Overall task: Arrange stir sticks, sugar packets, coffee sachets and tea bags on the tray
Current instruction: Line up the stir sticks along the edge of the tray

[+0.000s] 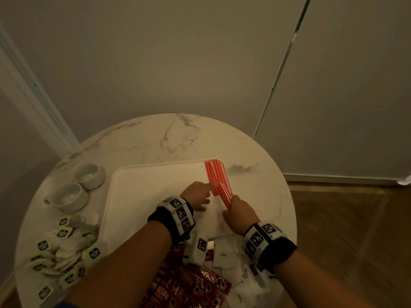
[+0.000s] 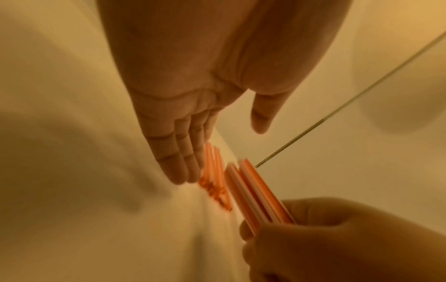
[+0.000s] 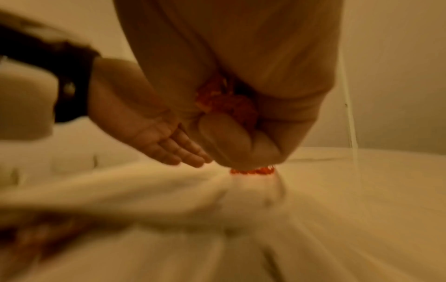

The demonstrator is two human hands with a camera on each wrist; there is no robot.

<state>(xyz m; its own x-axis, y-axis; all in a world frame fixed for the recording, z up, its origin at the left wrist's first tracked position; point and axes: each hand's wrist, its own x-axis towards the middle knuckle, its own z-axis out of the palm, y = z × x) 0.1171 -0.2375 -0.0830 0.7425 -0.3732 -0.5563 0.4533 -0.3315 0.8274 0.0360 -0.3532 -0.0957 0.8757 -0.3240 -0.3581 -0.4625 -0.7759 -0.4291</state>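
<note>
A row of red-and-white stir sticks (image 1: pixel 215 174) lies along the right side of the white tray (image 1: pixel 142 192). My right hand (image 1: pixel 236 210) grips a small bunch of the same sticks (image 2: pixel 255 194) by their near ends, over the tray's right part. My left hand (image 1: pixel 199 193) is flat with straight fingers (image 2: pixel 178 162), its fingertips against the left edge of the laid row (image 2: pixel 214 171). Tea bags (image 1: pixel 60 252) lie at the table's left front, red coffee sachets (image 1: pixel 189 287) at the near edge, white sugar packets (image 1: pixel 226 254) to their right.
Two white cups (image 1: pixel 77 185) stand left of the tray on the round marble table (image 1: pixel 169 138). A wall and a door edge lie close behind the table, and wooden floor shows at the right.
</note>
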